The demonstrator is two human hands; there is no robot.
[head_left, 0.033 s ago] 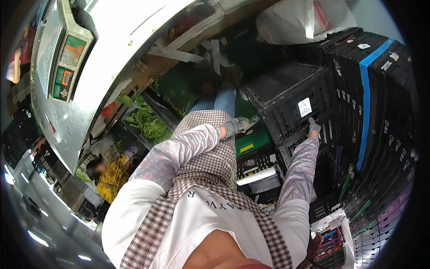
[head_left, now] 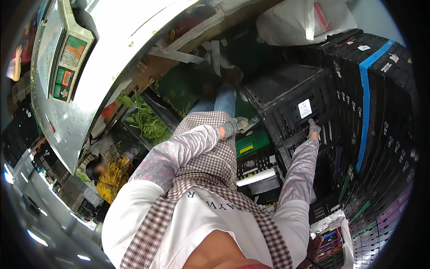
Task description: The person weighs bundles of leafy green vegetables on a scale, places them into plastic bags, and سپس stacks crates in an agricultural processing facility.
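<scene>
My left hand (head_left: pixel 232 127), in a grey glove, is held in front of my checked apron (head_left: pixel 210 154) with its fingers curled. A pale, see-through edge (head_left: pixel 253 122) shows just beyond its fingertips; what it is I cannot make out. Out to the right, my gloved right hand (head_left: pixel 314 130) has its fingers hooked at the side opening of a black plastic crate (head_left: pixel 286 105), just below a white label (head_left: pixel 304 108). This crate sits on top of other dark crates. Small red bits show beside the right fingertips.
A metal table with a weighing scale (head_left: pixel 67 67) stands at the left. Leafy greens (head_left: pixel 145 119) fill a crate beside my legs. Tall stacks of black crates (head_left: pixel 380 98) line the right, one with a blue strap. A white sack (head_left: pixel 291 22) lies behind. Another person (head_left: pixel 112 179) is at the left.
</scene>
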